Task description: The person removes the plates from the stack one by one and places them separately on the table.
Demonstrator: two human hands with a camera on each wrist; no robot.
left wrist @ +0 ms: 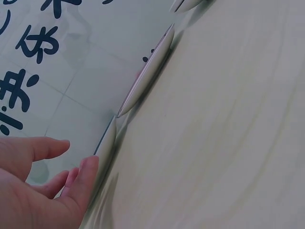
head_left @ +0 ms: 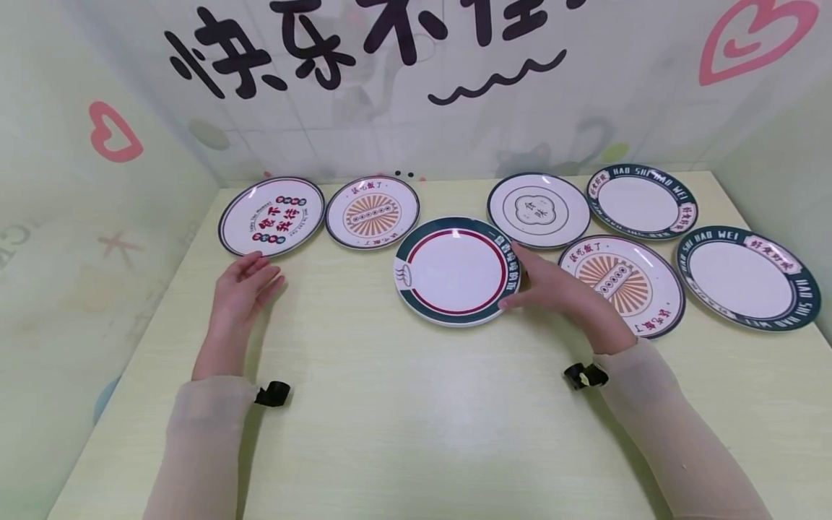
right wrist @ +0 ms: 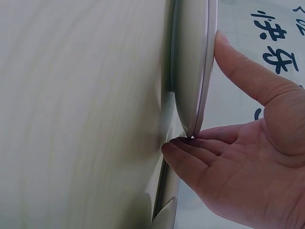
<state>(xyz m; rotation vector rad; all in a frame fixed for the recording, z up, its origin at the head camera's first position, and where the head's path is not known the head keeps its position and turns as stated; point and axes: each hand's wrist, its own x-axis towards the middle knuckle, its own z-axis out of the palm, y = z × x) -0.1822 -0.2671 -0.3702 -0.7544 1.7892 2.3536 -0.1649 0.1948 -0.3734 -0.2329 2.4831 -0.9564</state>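
Observation:
My left hand point(head_left: 235, 297) is at the front rim of a white plate point(head_left: 243, 217) with red and black lettering, its fingers loosely bent and its fingertips right at the rim. In the left wrist view, that hand point(left wrist: 45, 198) has its thumb apart from the fingers. With my right hand point(head_left: 552, 285) I grip the right edge of a white plate with a dark green rim and red ring point(head_left: 455, 271). The right wrist view shows my thumb point(right wrist: 233, 59) against the rim and the fingers at the underside, with a doubled edge line there.
A small sunburst plate point(head_left: 370, 231) stands at the back, left of centre. To the right are a plate with a flower-shaped emblem point(head_left: 513, 188), a larger sunburst plate point(head_left: 656, 289) and two green-rimmed lettered plates point(head_left: 640, 202). Printed walls point(head_left: 390, 130) enclose the table point(head_left: 403, 419).

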